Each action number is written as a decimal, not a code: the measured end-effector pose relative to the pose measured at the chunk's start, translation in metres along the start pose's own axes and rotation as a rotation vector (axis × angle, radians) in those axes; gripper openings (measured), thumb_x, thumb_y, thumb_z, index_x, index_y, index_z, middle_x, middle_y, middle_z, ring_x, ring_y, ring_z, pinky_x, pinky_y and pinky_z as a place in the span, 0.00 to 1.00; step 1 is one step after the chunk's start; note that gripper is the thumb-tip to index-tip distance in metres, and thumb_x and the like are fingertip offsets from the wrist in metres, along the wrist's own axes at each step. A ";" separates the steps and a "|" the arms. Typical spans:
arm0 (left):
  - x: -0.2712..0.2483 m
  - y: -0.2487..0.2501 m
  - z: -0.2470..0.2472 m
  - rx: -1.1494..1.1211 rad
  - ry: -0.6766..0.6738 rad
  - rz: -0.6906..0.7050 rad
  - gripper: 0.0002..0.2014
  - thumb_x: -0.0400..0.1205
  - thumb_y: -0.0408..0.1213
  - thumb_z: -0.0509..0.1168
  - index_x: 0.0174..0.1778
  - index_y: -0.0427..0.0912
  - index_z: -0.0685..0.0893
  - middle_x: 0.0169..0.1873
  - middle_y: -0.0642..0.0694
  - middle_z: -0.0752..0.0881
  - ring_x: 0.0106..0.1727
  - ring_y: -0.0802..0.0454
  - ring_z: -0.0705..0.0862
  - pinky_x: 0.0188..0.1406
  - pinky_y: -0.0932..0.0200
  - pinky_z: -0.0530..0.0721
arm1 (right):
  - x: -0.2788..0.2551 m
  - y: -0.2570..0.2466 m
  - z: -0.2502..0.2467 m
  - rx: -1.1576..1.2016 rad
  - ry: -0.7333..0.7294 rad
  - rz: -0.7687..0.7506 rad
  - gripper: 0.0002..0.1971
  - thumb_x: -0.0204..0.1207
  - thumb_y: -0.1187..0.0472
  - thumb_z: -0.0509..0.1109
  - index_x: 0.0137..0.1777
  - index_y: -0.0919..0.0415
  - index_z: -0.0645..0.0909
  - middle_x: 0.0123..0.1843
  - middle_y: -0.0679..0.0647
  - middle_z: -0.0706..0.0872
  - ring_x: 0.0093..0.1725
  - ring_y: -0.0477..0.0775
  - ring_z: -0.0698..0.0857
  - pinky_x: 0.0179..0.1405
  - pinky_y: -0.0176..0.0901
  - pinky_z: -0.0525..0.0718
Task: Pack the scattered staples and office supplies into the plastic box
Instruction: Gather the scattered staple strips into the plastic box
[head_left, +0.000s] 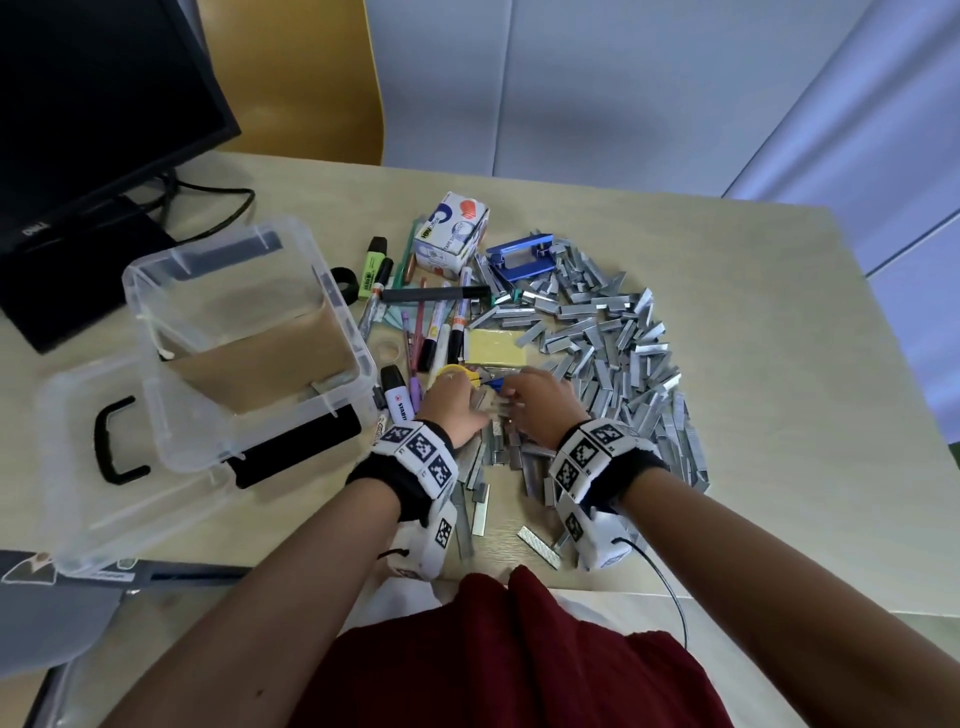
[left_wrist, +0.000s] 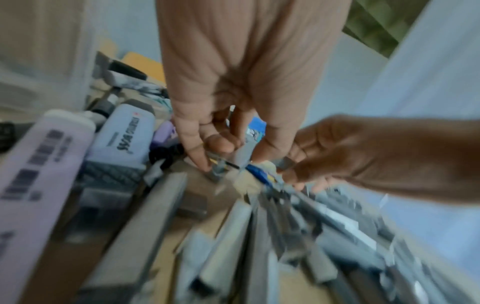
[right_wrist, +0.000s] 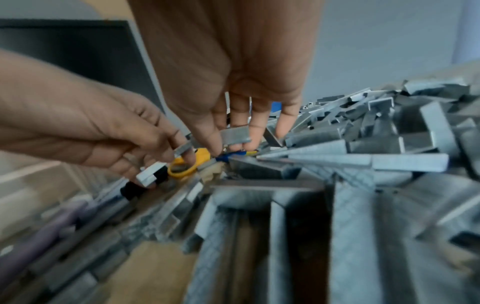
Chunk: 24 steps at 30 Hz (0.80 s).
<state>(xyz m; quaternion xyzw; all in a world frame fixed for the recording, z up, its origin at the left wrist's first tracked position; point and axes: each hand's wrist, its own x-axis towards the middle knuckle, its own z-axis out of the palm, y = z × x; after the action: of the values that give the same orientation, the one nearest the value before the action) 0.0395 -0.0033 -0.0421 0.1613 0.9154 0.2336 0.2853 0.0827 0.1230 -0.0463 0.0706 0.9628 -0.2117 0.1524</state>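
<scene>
The staples (head_left: 597, 332) lie in a broad grey heap of strips on the desk (head_left: 779, 364), well to the right of the plastic box (head_left: 249, 332) as the head camera sees it, with looser strips trailing from the heap toward the person. Both hands work at the heap's near-left edge, close together. The left hand (head_left: 452, 408) has its fingers curled and pinches a short staple strip (right_wrist: 183, 149) between thumb and forefinger; a pale block sits at its lower fingertips, but whether it is gripped cannot be told. The right hand (head_left: 540, 408) reaches down with fingers mostly straight, thumb and fingers closing on another strip (right_wrist: 235, 134) at their tips. Just beyond the hands lies a pair of scissors (right_wrist: 182, 165) with yellow and blue handles.

Between the heap and the plastic box sits a loose row of markers and pens (head_left: 441, 322), a yellow pad (head_left: 496, 345), a lilac highlighter (head_left: 397, 397) and a green highlighter (head_left: 371, 267). Behind these, farther from the person, stand a small white carton (head_left: 452, 234) and a blue metal punch (head_left: 522, 260), the latter touching the heap. The plastic box is clear, open, and shows nothing inside; its lid (head_left: 119, 467), with a black handle, lies on the desk against its near-left side. A dark monitor (head_left: 88, 104) stands behind the box.
</scene>
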 end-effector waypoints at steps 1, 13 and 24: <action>0.002 -0.004 -0.002 -0.058 0.012 0.003 0.14 0.77 0.33 0.66 0.29 0.39 0.68 0.33 0.43 0.72 0.39 0.43 0.76 0.29 0.63 0.63 | 0.001 0.001 -0.001 0.085 0.021 0.020 0.08 0.75 0.66 0.64 0.52 0.61 0.79 0.55 0.58 0.82 0.58 0.60 0.80 0.62 0.55 0.75; -0.013 -0.017 -0.022 -0.215 -0.054 -0.156 0.11 0.81 0.34 0.58 0.33 0.42 0.67 0.31 0.46 0.70 0.37 0.47 0.72 0.32 0.57 0.65 | -0.001 -0.017 -0.003 0.138 -0.096 0.072 0.08 0.74 0.59 0.66 0.36 0.57 0.71 0.42 0.56 0.79 0.45 0.57 0.79 0.46 0.47 0.80; -0.015 -0.027 0.007 0.335 0.003 0.059 0.16 0.83 0.36 0.60 0.66 0.39 0.69 0.63 0.39 0.75 0.58 0.37 0.80 0.51 0.45 0.80 | 0.002 -0.030 0.020 -0.098 -0.092 0.167 0.13 0.78 0.55 0.63 0.53 0.65 0.76 0.55 0.61 0.83 0.58 0.63 0.81 0.66 0.55 0.70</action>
<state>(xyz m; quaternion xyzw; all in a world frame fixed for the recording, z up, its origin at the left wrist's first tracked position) 0.0510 -0.0300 -0.0552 0.2330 0.9368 0.0862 0.2463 0.0804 0.0873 -0.0528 0.1331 0.9547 -0.1540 0.2169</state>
